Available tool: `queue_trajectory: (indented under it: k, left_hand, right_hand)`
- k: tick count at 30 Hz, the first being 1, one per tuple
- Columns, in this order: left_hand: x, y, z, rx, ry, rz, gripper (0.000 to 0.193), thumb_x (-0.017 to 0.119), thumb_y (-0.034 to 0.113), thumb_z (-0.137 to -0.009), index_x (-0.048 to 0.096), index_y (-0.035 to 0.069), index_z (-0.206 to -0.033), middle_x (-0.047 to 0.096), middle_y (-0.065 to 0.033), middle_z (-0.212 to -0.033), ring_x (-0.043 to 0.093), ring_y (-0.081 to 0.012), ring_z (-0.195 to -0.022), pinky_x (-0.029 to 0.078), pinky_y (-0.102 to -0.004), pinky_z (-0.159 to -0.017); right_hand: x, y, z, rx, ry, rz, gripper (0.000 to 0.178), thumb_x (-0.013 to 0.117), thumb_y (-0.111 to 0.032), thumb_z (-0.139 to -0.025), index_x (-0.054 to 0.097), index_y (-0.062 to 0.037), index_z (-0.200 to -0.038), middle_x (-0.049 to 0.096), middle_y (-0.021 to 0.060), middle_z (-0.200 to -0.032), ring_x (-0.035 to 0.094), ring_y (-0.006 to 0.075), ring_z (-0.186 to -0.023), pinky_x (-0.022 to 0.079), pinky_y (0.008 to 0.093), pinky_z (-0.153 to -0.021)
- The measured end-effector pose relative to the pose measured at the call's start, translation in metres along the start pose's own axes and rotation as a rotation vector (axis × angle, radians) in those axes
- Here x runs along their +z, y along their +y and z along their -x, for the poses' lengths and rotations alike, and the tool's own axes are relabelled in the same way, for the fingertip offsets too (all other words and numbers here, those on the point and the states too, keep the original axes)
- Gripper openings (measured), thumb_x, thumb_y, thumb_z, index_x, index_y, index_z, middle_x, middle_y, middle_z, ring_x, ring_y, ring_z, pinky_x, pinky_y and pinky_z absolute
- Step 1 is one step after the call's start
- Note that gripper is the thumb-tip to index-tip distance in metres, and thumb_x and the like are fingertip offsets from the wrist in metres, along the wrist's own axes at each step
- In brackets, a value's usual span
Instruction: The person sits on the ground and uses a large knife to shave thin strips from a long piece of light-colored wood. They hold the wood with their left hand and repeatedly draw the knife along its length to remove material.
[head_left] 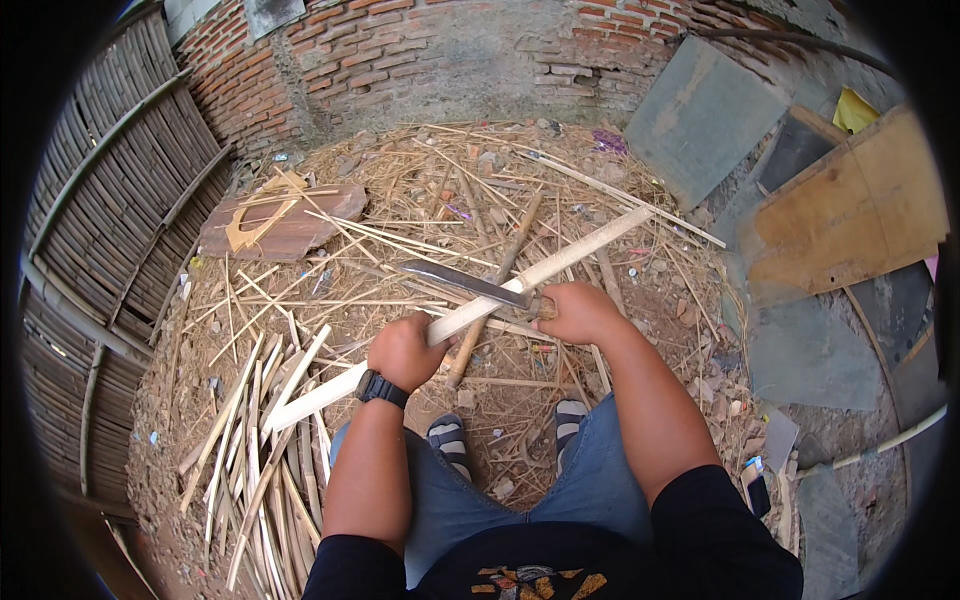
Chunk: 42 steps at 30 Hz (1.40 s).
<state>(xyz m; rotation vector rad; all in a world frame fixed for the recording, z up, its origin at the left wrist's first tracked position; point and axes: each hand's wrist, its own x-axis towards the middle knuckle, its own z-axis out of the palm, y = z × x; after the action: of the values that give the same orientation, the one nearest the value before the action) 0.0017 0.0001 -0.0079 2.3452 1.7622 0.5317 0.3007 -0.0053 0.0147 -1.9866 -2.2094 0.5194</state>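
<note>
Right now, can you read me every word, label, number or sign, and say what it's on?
There are no words I can read.
Shirt: orange and white print, no clear letters.
Watch: too small to read.
Purple scrap: too small to tell.
Knife and strip: no writing shows.

Knife hndl mostly hidden w/in R hand.

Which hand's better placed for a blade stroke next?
Right, likely: the right hand grips the handle of the long blade, which crosses the pale strip; the left hand holds the strip.
</note>
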Motion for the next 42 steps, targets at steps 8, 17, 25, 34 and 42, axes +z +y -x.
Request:
queue_trajectory:
  k: [8, 17, 25, 34, 42]
  left_hand:
    - [-0.002, 0.002, 0.000, -0.009, 0.011, 0.026, 0.043, 0.086, 0.047, -0.082, 0.073, 0.008, -0.091, 0.075, -0.0167, -0.081, 0.074, -0.0380, -0.080, 0.059, -0.0488, -0.074]
    - [-0.001, 0.003, 0.000, 0.018, -0.004, 0.015, 0.042, 0.086, 0.047, -0.082, 0.074, 0.008, -0.093, 0.075, -0.0172, -0.082, 0.074, -0.0384, -0.081, 0.059, -0.0490, -0.074]
    - [0.001, 0.003, 0.000, 0.009, -0.027, 0.029, 0.043, 0.085, 0.048, -0.082, 0.075, 0.009, -0.096, 0.075, -0.0169, -0.084, 0.074, -0.0375, -0.082, 0.059, -0.0486, -0.074]
    - [-0.002, 0.010, 0.001, -0.013, -0.121, 0.000, 0.048, 0.085, 0.053, -0.081, 0.076, 0.009, -0.099, 0.076, -0.0164, -0.086, 0.075, -0.0374, -0.084, 0.059, -0.0476, -0.076]
    - [-0.004, 0.012, 0.001, -0.023, -0.158, -0.014, 0.049, 0.084, 0.054, -0.081, 0.076, 0.010, -0.101, 0.077, -0.0173, -0.089, 0.075, -0.0378, -0.087, 0.060, -0.0483, -0.077]
  right_hand:
    - [0.001, 0.002, 0.000, -0.019, 0.048, -0.024, 0.047, 0.082, -0.040, -0.081, 0.075, -0.0098, -0.116, 0.076, 0.0176, -0.109, 0.073, 0.0369, -0.104, 0.057, 0.0484, -0.090]
    - [0.009, 0.006, -0.003, -0.042, 0.028, -0.019, 0.052, 0.083, -0.043, -0.081, 0.074, -0.0100, -0.119, 0.075, 0.0204, -0.110, 0.071, 0.0403, -0.105, 0.056, 0.0488, -0.092]
    - [0.009, 0.004, -0.002, -0.041, 0.031, -0.001, 0.051, 0.082, -0.041, -0.082, 0.074, -0.0110, -0.122, 0.076, 0.0176, -0.112, 0.072, 0.0369, -0.108, 0.057, 0.0482, -0.093]
    - [0.016, -0.011, -0.004, -0.083, -0.068, 0.042, 0.048, 0.081, -0.039, -0.084, 0.072, -0.0115, -0.124, 0.075, 0.0158, -0.118, 0.071, 0.0355, -0.112, 0.057, 0.0478, -0.095]
    - [0.018, -0.015, -0.003, -0.079, -0.087, 0.047, 0.050, 0.081, -0.040, -0.085, 0.073, -0.0099, -0.123, 0.075, 0.0164, -0.118, 0.071, 0.0360, -0.112, 0.057, 0.0477, -0.095]
